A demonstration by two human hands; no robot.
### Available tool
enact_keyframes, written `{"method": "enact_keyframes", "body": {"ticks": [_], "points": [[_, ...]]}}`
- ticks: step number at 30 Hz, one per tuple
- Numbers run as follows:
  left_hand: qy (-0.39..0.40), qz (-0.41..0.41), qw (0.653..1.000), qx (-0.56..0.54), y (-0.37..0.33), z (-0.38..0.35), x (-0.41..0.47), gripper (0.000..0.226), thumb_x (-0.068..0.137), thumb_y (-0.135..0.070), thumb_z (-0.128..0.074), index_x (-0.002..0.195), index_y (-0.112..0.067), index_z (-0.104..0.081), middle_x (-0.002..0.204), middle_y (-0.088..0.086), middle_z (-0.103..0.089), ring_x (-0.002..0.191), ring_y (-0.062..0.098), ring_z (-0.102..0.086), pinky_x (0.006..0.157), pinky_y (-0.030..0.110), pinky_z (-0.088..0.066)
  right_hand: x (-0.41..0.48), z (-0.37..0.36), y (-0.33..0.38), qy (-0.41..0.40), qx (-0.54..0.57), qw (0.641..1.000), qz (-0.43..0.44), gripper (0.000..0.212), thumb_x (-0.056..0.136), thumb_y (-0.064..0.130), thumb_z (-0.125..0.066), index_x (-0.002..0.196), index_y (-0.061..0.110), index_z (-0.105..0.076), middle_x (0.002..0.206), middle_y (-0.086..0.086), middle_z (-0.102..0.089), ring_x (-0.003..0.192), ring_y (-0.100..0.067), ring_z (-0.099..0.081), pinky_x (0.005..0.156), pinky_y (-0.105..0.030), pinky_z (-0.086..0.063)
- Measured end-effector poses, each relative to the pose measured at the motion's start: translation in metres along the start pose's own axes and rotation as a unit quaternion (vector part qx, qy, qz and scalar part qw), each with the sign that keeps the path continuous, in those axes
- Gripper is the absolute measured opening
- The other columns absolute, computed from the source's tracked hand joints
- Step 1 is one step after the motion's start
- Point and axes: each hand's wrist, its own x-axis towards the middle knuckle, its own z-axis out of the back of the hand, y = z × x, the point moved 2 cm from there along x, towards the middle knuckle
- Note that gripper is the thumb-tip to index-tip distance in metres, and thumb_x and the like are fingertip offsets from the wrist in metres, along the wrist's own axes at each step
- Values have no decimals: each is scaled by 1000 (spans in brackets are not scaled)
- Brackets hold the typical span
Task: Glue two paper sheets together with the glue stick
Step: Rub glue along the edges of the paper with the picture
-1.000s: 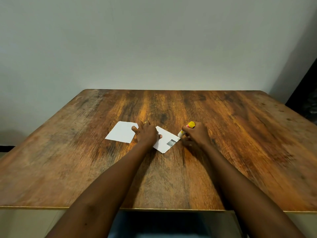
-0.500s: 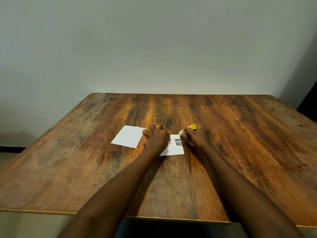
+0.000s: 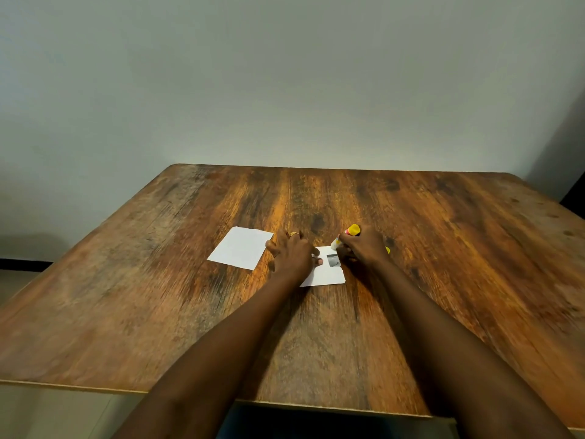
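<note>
My left hand (image 3: 292, 253) presses flat, fingers spread, on the printed sheet (image 3: 329, 274). My right hand (image 3: 364, 247) grips the glue stick (image 3: 352, 231), its tip at that sheet's far edge. The blank sheet (image 3: 242, 247) lies just left.

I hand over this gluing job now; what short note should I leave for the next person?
Left hand: flat on the printed sheet, pressing it to the table.
Right hand: grips the glue stick, tip at that sheet's far edge.
The blank sheet lies apart, to the left.
Done: printed sheet steadied; glue coverage not visible.
To do: spread glue, lay the blank sheet on, press.
</note>
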Motion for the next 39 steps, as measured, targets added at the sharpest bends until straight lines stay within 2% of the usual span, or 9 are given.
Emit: {"method": "enact_keyframes", "body": {"ticks": [6, 9, 13, 19, 22, 27, 34, 39], "points": [[4, 0, 1000, -2, 0, 1, 0, 31, 85, -38, -61, 112, -25, -68, 133, 6, -50, 127, 32, -26, 101, 55, -24, 2, -1, 2, 5, -21, 1000, 15, 22, 81, 15, -63, 62, 7, -56, 67, -13, -60, 62, -21, -50, 52, -25, -34], [6, 2, 1000, 4, -1, 2, -1, 32, 85, -38, -61, 113, -25, -68, 133, 7, -49, 128, 32, -26, 100, 54, -24, 3, -2, 2, 4, -28, 1000, 12, 20, 81, 16, -63, 73, -2, -63, 70, -14, -62, 63, -20, -51, 54, -25, -36], [15, 7, 1000, 3, -2, 3, -1, 33, 84, -38, -62, 114, -25, -68, 134, 7, -48, 129, 33, -24, 100, 54, -23, 3, -2, 3, 7, -40, 999, 19, 18, 82, 16, -64, 74, -1, -64, 66, -8, -58, 56, -16, -46, 47, -21, -31], [8, 8, 1000, 0, -3, 4, -3, 31, 85, -38, -62, 113, -25, -68, 135, 7, -48, 129, 32, -25, 100, 53, -24, 1, -1, 2, 14, -46, 998, 33, 13, 83, 14, -63, 72, 6, -62, 69, -9, -58, 63, -19, -49, 48, -20, -32], [3, 5, 1000, 4, -3, 4, -2, 31, 86, -37, -61, 113, -24, -68, 136, 6, -48, 129, 31, -26, 101, 51, -22, -2, 0, 3, 14, -51, 998, 34, 18, 82, 14, -63, 75, -2, -63, 71, -14, -61, 65, -20, -50, 49, -21, -32], [7, 11, 1000, -1, -4, 3, -3, 32, 86, -36, -60, 114, -23, -68, 137, 8, -48, 131, 32, -24, 103, 53, -20, -10, 2, 2, 16, -47, 998, 32, 24, 83, 13, -61, 81, -11, -63, 82, -27, -66, 68, -22, -50, 56, -27, -37], [11, 17, 1000, -5, -5, 3, -5, 32, 87, -34, -60, 116, -22, -67, 140, 9, -46, 135, 34, -22, 106, 56, -19, -21, 5, 2, 7, -53, 998, 26, 20, 80, 14, -63, 83, -6, -66, 83, -22, -69, 69, -24, -56, 65, -37, -48], [12, 21, 1000, -13, -5, 3, -6, 31, 87, -33, -60, 115, -22, -67, 138, 8, -47, 134, 33, -23, 106, 56, -19, -32, 8, 4, 29, -70, 996, 39, 19, 79, 13, -63, 80, -5, -67, 80, -22, -70, 64, -21, -56, 60, -33, -47]]}}
